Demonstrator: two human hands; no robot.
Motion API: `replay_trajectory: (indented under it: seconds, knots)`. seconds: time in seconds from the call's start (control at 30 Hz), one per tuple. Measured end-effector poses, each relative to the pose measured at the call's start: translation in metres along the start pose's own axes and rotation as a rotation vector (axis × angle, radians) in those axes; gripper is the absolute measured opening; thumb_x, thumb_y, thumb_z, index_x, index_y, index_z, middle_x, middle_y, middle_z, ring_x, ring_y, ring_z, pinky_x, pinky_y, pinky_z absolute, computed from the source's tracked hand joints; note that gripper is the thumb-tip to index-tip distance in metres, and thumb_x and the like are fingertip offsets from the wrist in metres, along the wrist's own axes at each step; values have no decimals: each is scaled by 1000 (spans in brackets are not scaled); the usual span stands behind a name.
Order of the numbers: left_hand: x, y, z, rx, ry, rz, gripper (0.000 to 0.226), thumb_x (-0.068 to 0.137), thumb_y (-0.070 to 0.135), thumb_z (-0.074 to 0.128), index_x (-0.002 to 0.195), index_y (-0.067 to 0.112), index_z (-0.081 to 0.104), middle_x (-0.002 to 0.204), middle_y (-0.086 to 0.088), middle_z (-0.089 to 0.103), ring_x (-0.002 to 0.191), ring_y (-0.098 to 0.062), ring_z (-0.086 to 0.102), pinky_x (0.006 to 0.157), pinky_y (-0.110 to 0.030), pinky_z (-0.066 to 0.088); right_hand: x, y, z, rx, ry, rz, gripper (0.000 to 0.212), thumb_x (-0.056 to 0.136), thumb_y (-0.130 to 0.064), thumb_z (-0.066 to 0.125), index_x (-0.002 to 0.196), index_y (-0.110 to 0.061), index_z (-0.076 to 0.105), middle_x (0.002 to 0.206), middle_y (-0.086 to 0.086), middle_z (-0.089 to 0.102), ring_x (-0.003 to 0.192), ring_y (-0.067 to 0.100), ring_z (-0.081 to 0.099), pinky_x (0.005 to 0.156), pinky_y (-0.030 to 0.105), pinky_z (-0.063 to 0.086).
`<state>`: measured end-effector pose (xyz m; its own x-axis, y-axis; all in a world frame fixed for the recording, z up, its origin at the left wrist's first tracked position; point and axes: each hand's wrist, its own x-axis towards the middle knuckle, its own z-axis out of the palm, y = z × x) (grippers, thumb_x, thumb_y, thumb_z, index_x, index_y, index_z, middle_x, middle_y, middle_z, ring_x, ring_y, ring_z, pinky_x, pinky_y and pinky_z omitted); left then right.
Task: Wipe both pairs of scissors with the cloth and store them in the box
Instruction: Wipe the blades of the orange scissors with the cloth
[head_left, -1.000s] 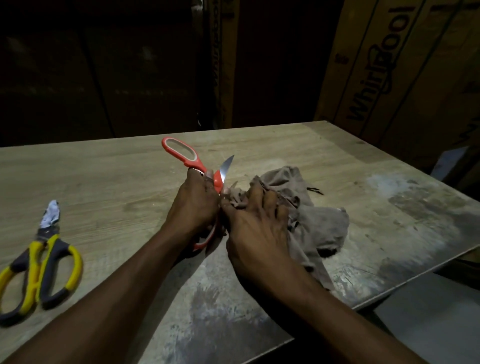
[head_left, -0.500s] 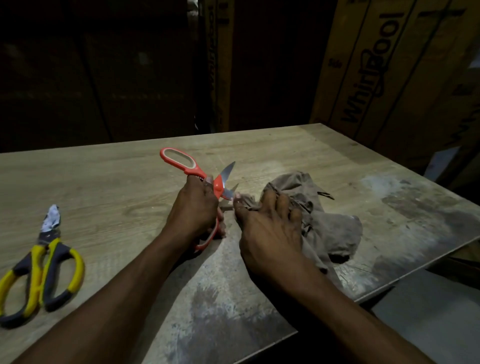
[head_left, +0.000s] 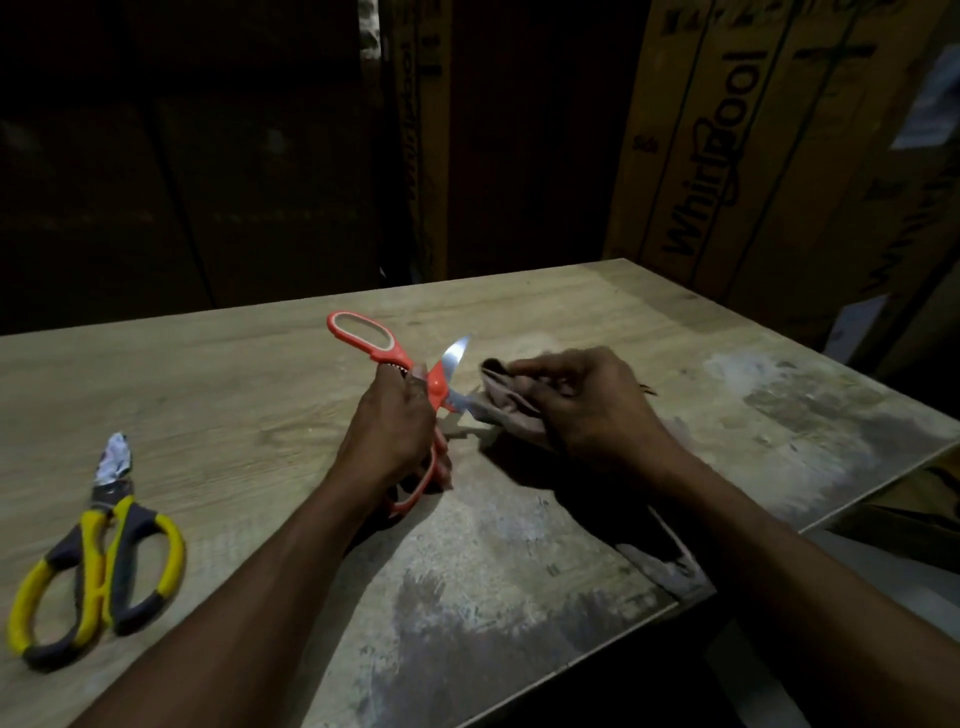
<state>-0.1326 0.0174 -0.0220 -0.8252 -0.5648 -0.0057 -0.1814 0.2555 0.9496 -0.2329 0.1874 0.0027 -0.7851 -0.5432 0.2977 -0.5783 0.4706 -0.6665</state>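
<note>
While gripping orange scissors (head_left: 410, 387) by handles in left hand (head_left: 397, 428) above worktop (head_left: 234, 395), pinch limp cloth (head_left: 506, 410) in right hand (head_left: 592, 405); avoid stiff, sharp open blades.

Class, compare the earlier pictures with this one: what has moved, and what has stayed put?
The right hand has lifted and bunched the crumpled brown cloth, which earlier lay spread on the table, against the lower blade. The left hand still holds the open orange-handled scissors. The yellow-and-grey scissors have not moved.
</note>
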Motion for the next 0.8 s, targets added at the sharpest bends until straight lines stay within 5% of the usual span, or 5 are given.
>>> replay_trajectory:
  seconds: [0.13, 0.23, 0.47, 0.63, 0.8]
  knots:
    - [4, -7, -3, 103, 41, 20, 33, 97, 70, 31, 90, 41, 47, 92, -18, 72, 75, -41, 74, 70, -69, 60, 14, -20, 41, -30, -78, -40, 16, 93, -28, 73, 106, -24, 81, 97, -3, 80, 83, 6, 73, 78, 33, 63]
    - [4, -9, -3, 153, 52, 29, 31, 105, 61, 32, 91, 37, 46, 89, -19, 71, 73, -42, 73, 68, -67, 60, 16, -16, 60, -214, -17, -9, 17, 84, -37, 71, 95, -29, 81, 85, -4, 79, 74, 13, 73, 70, 38, 63]
    - [-3, 0, -1, 75, 3, 39, 35, 113, 41, 31, 116, 11, 49, 71, -14, 67, 45, -17, 65, 41, -25, 48, 21, 4, 15, -498, -206, 65, 23, 89, -45, 73, 84, -23, 82, 71, -3, 74, 68, 15, 68, 65, 30, 57]
    - [-1, 0, 3, 163, 20, 102, 31, 112, 48, 31, 103, 25, 50, 88, -18, 70, 68, -32, 70, 67, -52, 61, 27, 27, -20, -223, -179, 68, 8, 89, -22, 78, 83, -24, 83, 78, -8, 77, 75, 6, 72, 72, 33, 62]
    - [-1, -2, 3, 180, 23, 116, 32, 110, 53, 31, 102, 28, 50, 87, -18, 71, 69, -36, 73, 70, -61, 62, 22, -1, 9, 54, -88, 16, 12, 90, -26, 78, 80, -26, 73, 78, -8, 71, 75, 2, 68, 66, 21, 55]
